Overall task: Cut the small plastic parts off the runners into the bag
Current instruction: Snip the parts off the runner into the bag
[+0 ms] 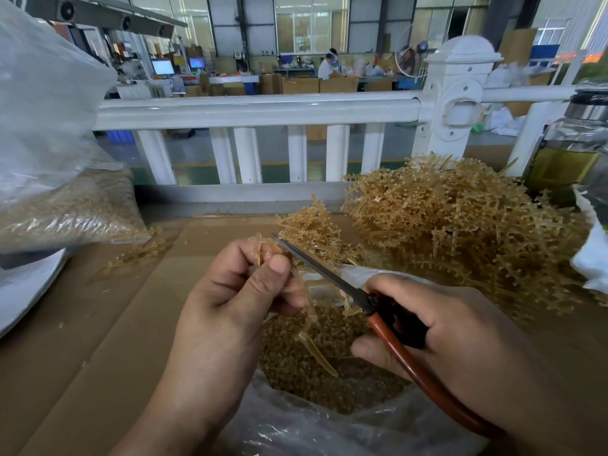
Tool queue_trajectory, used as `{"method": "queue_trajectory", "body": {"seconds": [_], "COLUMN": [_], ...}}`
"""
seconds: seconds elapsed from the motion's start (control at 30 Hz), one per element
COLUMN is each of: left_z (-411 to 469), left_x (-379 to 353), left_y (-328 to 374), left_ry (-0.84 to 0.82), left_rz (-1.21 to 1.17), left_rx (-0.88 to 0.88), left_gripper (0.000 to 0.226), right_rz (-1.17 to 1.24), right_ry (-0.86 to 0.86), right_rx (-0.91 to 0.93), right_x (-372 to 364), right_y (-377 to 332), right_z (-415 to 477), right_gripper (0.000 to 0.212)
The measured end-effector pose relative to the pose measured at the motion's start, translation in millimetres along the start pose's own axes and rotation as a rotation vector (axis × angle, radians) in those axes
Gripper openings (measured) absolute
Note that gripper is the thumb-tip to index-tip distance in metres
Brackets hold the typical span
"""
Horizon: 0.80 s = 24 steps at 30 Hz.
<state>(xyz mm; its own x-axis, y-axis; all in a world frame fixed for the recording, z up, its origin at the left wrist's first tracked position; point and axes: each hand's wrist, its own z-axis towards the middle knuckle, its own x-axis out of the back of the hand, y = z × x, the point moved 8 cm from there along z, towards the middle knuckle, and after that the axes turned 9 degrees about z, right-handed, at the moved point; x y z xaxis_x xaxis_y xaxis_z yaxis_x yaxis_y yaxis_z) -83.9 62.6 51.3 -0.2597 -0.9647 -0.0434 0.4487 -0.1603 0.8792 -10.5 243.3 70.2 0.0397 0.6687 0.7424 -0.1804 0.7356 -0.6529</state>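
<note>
Amber plastic runners (460,222) lie in a big tangled pile on the far right of the cardboard-covered counter (115,307), with a smaller heap (309,225) just left of it, behind the hands. The left hand (237,291) pinches one runner (316,352) between thumb and curled fingers, its top with a small cross-shaped part sticking up above the fingertips and its long stem hanging down over the open mouth of a clear plastic bag (296,422). The right hand (437,330) grips the red-brown handles of a pair of scissors (329,271), fingers curled round them; the thin blades point up and to the left, close together, with the tips touching the runner at the left fingertips. Inside the bag, right under both hands, sits a bed of small cut-off parts (329,386). A few loose runners (135,255) lie on the counter to the left, beside a second, larger plastic sack (65,205) holding more amber pieces. A white railing (256,110) runs along the back edge of the counter, and a bottle (569,153) of yellowish liquid stands at the far right.
</note>
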Motion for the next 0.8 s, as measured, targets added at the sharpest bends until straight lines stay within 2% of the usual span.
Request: {"method": "queue_trajectory", "body": {"seconds": [0.5,0.8], "left_z": [0.0,-0.8], "left_x": [-1.2,-0.7], "left_y": [1.8,3.9], "left_ry": [-0.016,-0.006], "left_rz": [0.027,0.026], "left_rx": [0.005,0.010], "left_gripper": [0.020,0.021], "right_rz": [-0.037,-0.033], "right_ry": [0.056,0.063], "right_rx": [0.041,0.064], "right_x": [4.3,5.9], "right_y": [-3.1,-6.2], "right_z": [-1.9,-3.5], "right_gripper": [0.056,0.062]}}
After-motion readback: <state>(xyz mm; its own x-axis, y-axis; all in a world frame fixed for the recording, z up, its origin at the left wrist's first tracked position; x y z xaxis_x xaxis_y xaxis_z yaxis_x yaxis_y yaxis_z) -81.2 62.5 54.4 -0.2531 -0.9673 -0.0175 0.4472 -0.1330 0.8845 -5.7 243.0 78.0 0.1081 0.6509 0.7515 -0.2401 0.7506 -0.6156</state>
